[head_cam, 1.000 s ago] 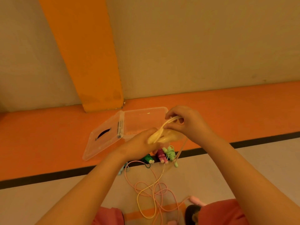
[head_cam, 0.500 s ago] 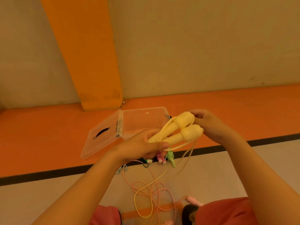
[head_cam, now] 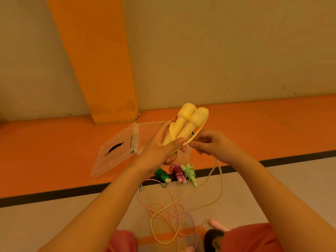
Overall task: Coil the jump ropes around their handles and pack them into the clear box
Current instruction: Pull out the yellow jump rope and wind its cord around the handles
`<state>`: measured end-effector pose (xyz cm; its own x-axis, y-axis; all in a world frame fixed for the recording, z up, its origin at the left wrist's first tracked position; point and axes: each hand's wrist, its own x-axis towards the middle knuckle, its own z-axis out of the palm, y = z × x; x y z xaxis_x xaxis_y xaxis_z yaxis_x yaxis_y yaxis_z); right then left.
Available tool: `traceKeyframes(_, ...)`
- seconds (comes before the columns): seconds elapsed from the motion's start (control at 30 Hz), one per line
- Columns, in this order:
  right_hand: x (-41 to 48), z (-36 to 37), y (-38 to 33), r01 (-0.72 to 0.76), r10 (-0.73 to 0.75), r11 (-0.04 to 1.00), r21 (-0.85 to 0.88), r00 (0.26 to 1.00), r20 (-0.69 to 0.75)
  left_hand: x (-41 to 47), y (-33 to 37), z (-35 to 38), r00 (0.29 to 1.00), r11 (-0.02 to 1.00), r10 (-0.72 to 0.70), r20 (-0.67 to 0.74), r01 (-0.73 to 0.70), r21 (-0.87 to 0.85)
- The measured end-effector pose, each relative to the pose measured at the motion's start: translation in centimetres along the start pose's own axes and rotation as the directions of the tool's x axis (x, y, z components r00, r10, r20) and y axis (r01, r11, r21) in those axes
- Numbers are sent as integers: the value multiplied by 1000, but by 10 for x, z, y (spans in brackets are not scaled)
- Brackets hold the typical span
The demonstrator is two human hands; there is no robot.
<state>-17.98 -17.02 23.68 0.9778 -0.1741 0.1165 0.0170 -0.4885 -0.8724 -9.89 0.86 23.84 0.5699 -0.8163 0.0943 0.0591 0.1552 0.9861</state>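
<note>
Your left hand (head_cam: 163, 148) grips both yellow handles (head_cam: 189, 122) above the box (head_cam: 145, 131); your right hand (head_cam: 212, 144) pinches the yellow cord (head_cam: 221, 179) at their 4 o'clock, few turns on. Three coiled ropes (head_cam: 177, 171) lie on the floor at the box's 6 o'clock, unpacked; the pink rope (head_cam: 172, 211) lies loose

One view only: a head-worn wide-angle camera, looking forward and down. Both forearms enter from the bottom edge. The left hand (head_cam: 160, 148) and right hand (head_cam: 212, 144) sit close to the lens near frame centre, with the yellow handles (head_cam: 189, 122) between the lens and the clear box (head_cam: 147, 135). The yellow rope (head_cam: 197, 134) drops from the hands to the floor (head_cam: 54, 224), well below. The wall (head_cam: 236, 51) fills the upper half; the orange pillar (head_cam: 94, 60) slants toward upper left.
</note>
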Motion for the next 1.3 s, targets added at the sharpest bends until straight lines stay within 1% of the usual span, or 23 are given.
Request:
traceKeyframes(0.13,3,5,2,-16,17,999,-48,1000,12,1,-2,-2,994,1000,-4,-107,6,20)
traceKeyframes(0.2,3,5,3,-25,29,989,-145,999,31,4,-1,-6,985,1000,2,-172,1,13)
traceKeyframes(0.3,1,7,5,-32,48,955,-296,998,46,10,1,-23,951,1000,-12,-310,15,6)
traceKeyframes(0.43,0,1,8,-37,4,915,-402,996,-84,11,-3,-47,909,982,-28,-415,102,158)
traceKeyframes(0.47,0,1,7,-37,-1,904,-427,996,-89,11,-6,-50,899,978,-32,-436,119,174)
traceKeyframes(0.57,-1,6,1,-40,25,844,-535,999,-36,13,-13,-56,878,961,-46,-476,169,219)
traceKeyframes(0.63,-1,8,-5,-37,32,812,-583,999,-20,15,-18,-61,873,922,-35,-486,216,322)
traceKeyframes(0.67,-1,9,-9,-19,7,794,-607,1000,-22,16,-21,-62,877,888,-25,-479,239,392)
traceKeyframes(0.73,-3,11,-18,65,-106,737,-673,994,-19,15,-23,-63,905,798,-19,-424,269,539)
traceKeyframes(0.8,-5,14,-26,149,-239,667,-730,971,-21,13,-24,-58,937,713,-60,-343,280,642)
traceKeyframes(0.83,-5,14,-29,179,-299,655,-734,954,-33,12,-24,-55,948,682,-95,-304,284,674)
traceKeyframes(0.87,-6,13,-30,209,-352,663,-719,934,-53,11,-22,-52,956,658,-141,-257,284,697)
traceKeyframes(0.93,-6,10,-30,248,-403,704,-666,911,-86,7,-21,-44,959,628,-254,-129,265,731)
traceKeyframes(1.0,-4,7,-25,261,-397,743,-617,913,-92,2,-19,-34,940,624,-342,1,226,748)
traceKeyframes(1.07,-3,9,-20,273,-378,771,-576,923,-69,-1,-18,-22,918,576,-388,87,168,800)
traceKeyframes(1.13,-2,12,-17,285,-361,801,-526,932,-45,-3,-21,-13,916,532,-383,120,112,839)
traceKeyframes(1.23,-3,11,-16,261,-309,860,-437,950,-39,-4,-23,-3,921,561,-358,151,83,824)
traceKeyframes(1.3,-4,8,-13,234,-261,898,-373,965,-22,-5,-22,-2,923,560,-349,162,66,826)
